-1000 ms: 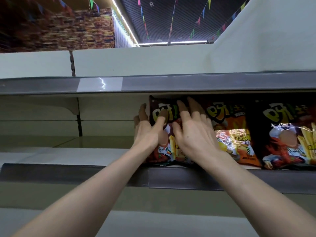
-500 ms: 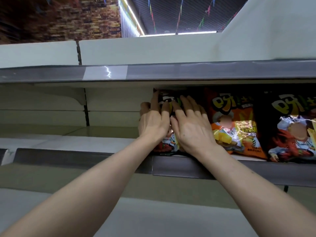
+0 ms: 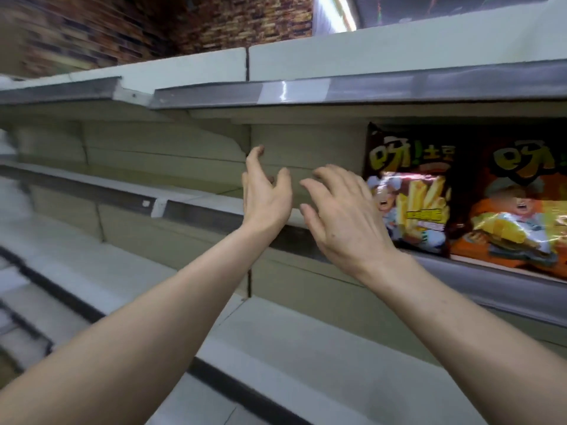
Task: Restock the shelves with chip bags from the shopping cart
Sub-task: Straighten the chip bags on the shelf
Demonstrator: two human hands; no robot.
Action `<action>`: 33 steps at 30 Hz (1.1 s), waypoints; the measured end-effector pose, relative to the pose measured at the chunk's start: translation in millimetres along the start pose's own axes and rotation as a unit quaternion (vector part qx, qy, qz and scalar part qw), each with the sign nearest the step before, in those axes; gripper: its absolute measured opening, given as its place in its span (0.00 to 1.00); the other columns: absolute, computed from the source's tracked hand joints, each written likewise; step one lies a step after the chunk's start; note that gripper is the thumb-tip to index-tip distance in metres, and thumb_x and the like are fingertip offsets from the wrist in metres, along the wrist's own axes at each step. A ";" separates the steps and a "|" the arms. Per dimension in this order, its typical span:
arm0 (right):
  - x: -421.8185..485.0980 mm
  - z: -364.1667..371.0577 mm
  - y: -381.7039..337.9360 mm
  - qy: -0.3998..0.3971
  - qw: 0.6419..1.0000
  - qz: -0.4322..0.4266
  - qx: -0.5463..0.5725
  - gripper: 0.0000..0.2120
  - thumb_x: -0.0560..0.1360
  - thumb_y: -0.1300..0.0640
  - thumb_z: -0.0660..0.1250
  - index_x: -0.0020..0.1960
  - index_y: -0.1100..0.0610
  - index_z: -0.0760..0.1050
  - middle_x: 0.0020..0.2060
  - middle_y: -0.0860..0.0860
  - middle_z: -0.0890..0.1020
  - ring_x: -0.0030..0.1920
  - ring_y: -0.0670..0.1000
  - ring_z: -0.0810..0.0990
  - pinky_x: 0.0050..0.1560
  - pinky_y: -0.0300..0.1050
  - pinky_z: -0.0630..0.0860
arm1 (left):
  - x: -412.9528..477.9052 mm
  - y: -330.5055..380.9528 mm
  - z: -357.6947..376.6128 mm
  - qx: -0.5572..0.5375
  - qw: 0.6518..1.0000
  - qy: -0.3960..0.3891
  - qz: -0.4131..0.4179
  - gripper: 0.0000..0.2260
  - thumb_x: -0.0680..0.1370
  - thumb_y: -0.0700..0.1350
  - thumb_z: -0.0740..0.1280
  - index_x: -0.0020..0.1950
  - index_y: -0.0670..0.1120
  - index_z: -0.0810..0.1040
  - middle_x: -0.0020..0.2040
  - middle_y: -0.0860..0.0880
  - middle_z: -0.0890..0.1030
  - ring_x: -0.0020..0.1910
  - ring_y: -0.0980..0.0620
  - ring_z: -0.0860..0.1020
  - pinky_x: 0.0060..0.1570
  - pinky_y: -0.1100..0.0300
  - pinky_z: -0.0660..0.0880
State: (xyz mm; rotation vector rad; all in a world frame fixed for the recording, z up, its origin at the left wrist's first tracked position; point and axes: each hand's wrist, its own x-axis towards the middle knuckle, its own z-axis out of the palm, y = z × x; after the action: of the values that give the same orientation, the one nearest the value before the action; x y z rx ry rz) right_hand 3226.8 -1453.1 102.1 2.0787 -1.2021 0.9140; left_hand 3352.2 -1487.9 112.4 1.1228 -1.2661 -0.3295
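Left hand [image 3: 266, 196] and right hand [image 3: 345, 219] have come off the chip bag [image 3: 409, 191]; fingers spread.

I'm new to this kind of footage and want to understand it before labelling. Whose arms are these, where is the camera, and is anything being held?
There is no machine here. A person works with bare hands, and one wide-angle camera worn on their head looks forward and down. Every picture is therefore their own view, with the arms reaching in from the bottom edge.

The left hand and right hand are raised in front of a shop shelf with their fingers spread. Neither holds anything.

Further right on that shelf, two chip bags stand upright side by side: a dark bag and an orange bag. The right hand overlaps the dark bag's left edge in the picture, but whether it touches the bag is unclear. The shopping cart is not in view.
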 end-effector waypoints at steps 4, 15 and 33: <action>1.2 24.5 -47.3 -0.029 0.997 -0.041 0.066 0.22 0.74 0.50 0.55 0.57 0.62 0.78 0.56 0.61 0.79 0.61 0.62 0.76 0.62 0.58 0.71 | -9.4 -30.6 -52.0 0.055 0.996 0.037 -0.053 0.24 0.79 0.48 0.62 0.74 0.53 0.59 0.59 0.39 0.75 0.52 0.46 0.76 0.62 0.47 0.71; 22.6 71.6 -179.1 -0.114 0.968 -0.139 0.177 0.20 0.81 0.50 0.57 0.70 0.57 0.69 0.66 0.54 0.71 0.71 0.55 0.63 0.70 0.49 0.55 | -37.2 -93.1 -190.7 0.224 0.950 0.098 -0.196 0.24 0.80 0.46 0.62 0.75 0.52 0.59 0.67 0.43 0.68 0.50 0.47 0.73 0.50 0.56 0.70; -79.4 228.6 -403.0 -0.377 0.866 -0.216 0.245 0.18 0.81 0.51 0.56 0.68 0.57 0.70 0.65 0.57 0.73 0.67 0.59 0.68 0.65 0.52 0.63 | -158.1 -316.4 -396.9 0.239 0.819 0.113 -0.509 0.24 0.76 0.45 0.66 0.70 0.47 0.62 0.62 0.40 0.75 0.60 0.38 0.77 0.56 0.48 0.78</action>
State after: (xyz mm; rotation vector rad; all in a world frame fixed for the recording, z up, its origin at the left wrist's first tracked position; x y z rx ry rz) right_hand 3619.6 -1406.8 -152.2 3.1222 -0.7873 0.1676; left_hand 3758.7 -1328.1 -190.7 2.1721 -0.4192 -0.6588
